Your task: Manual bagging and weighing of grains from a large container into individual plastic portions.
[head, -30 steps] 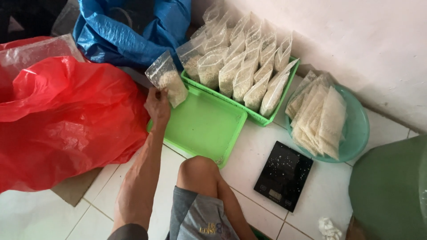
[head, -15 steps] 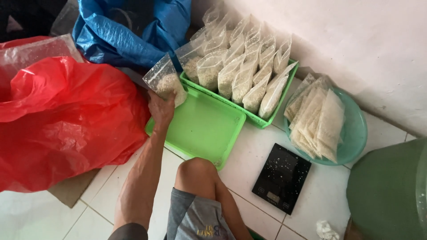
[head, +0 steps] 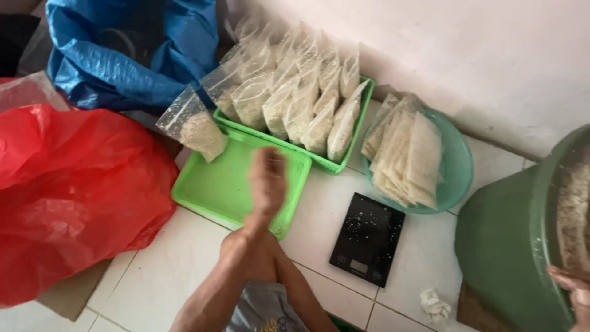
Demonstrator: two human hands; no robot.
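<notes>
My left hand (head: 267,181) hovers blurred over the flat green tray (head: 215,187), fingers loose and holding nothing. A small clear bag of rice (head: 192,127) leans at the tray's far left corner, apart from that hand. Only the fingers of my right hand (head: 570,288) show at the bottom right, curled over the rim of a big green bucket (head: 510,246) with rice (head: 576,209) inside. My bent knee (head: 249,249) lies just below the left hand.
A green basket (head: 351,140) packed with several filled rice bags stands behind the tray. A teal bowl (head: 462,166) holds more flat bags. A black scale (head: 369,238), crumpled tissue (head: 435,304), red plastic bag (head: 67,197) and blue sack (head: 123,58) surround them.
My left hand let go of the rice bag at the tray's far left corner and drew back to the right over the tray. The bucket and my right hand came into view.
</notes>
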